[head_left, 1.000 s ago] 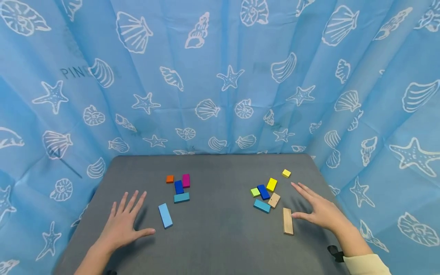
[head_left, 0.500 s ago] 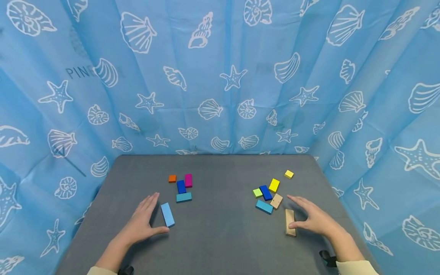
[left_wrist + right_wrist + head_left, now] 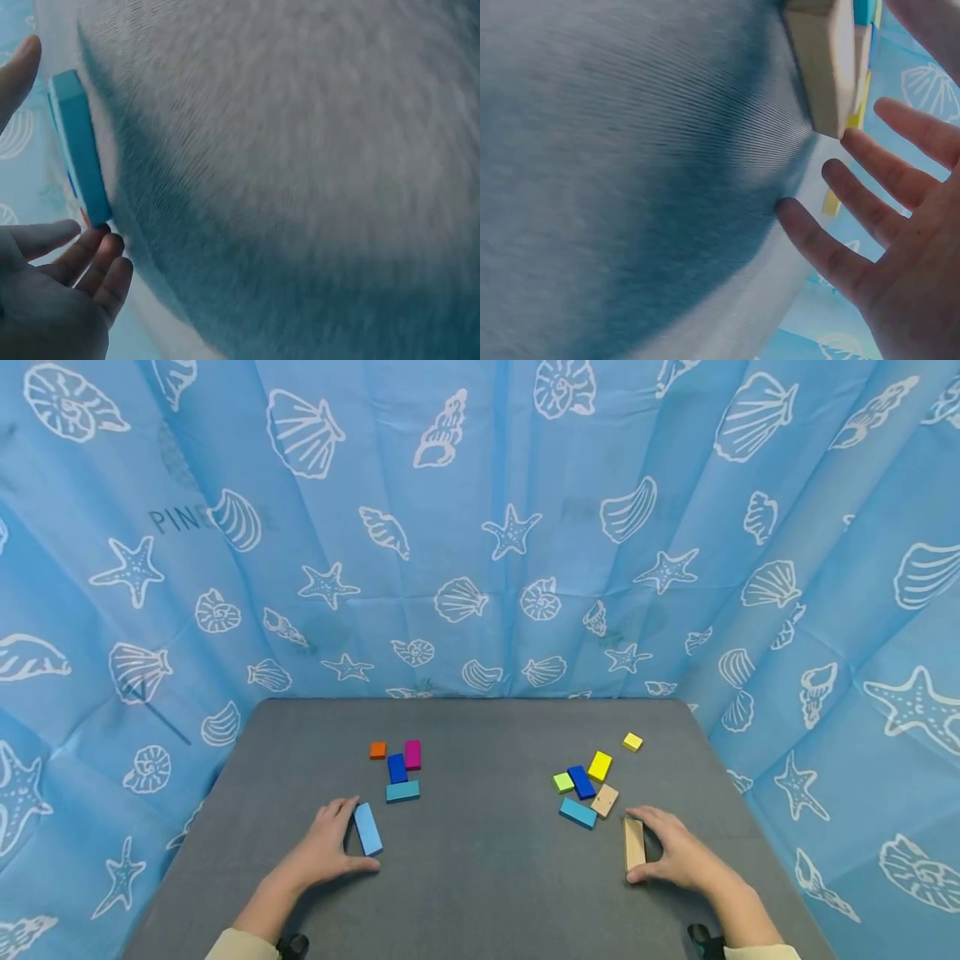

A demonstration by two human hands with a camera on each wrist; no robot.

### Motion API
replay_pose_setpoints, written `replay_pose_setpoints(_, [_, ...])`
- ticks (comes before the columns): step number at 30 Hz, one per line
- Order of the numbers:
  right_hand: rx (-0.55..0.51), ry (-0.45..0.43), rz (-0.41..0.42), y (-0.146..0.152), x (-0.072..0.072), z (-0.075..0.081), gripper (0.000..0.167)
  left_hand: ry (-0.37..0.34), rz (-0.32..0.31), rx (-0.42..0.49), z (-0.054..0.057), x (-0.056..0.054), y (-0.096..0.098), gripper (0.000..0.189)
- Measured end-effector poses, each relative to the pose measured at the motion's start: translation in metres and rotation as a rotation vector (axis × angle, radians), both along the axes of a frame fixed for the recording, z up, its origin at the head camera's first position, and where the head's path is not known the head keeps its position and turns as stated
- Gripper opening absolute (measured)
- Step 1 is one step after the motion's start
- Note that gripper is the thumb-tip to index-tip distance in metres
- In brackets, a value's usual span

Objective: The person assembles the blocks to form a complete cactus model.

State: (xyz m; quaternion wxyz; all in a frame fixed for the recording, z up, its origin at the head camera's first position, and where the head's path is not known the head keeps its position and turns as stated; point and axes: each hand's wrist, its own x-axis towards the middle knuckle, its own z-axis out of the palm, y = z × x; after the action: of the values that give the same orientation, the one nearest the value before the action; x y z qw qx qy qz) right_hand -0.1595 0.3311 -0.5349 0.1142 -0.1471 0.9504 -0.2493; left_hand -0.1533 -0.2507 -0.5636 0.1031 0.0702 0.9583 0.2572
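Observation:
A light blue block (image 3: 368, 829) lies on the grey table, left of centre. My left hand (image 3: 322, 852) is spread around its left side, fingertips by the far end and thumb by the near end. In the left wrist view, a gap shows between the thumb and the blue block (image 3: 81, 150), while fingertips are right at its other end. On the right lies a long plain wooden block (image 3: 633, 845). My right hand (image 3: 678, 852) spans it, thumb at the near end, fingers at the far end. The right wrist view has straight, spread fingers (image 3: 885, 172) beside the wooden block (image 3: 821, 71).
Behind the left hand lie orange (image 3: 378, 750), magenta (image 3: 413, 755), dark blue (image 3: 397, 768) and teal (image 3: 402, 791) blocks. Beyond the right hand sit lime (image 3: 563, 782), dark blue (image 3: 581, 782), yellow (image 3: 599, 766), wooden (image 3: 604, 801) and blue (image 3: 577, 812) blocks. A shell-patterned curtain (image 3: 480, 527) surrounds the table.
Both hands have come down to the long blocks. The left moved right to the light blue block; the right moved slightly left and nearer around the wooden one. The blocks have stayed put.

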Motion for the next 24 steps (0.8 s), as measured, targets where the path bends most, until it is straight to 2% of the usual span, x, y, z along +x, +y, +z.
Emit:
replay_pose_setpoints(3, [0.027,-0.026,-0.008,-0.001,0.003,-0.002,0.104,-0.005,0.007,0.000,-0.005,-0.002,0.002,0.120])
replay_pose_setpoints(9, [0.059,-0.054,-0.036,-0.003,0.004,-0.006,0.109,0.020,0.029,-0.015,-0.006,-0.007,0.006,0.100])
replay_pose_setpoints(15, [0.100,-0.072,-0.042,-0.006,0.004,-0.006,0.113,0.065,-0.009,-0.002,0.002,-0.007,0.015,0.095])
replay_pose_setpoints(24, [0.120,-0.043,-0.039,-0.007,0.005,-0.008,0.114,0.091,-0.028,0.012,0.011,-0.001,0.034,0.094])
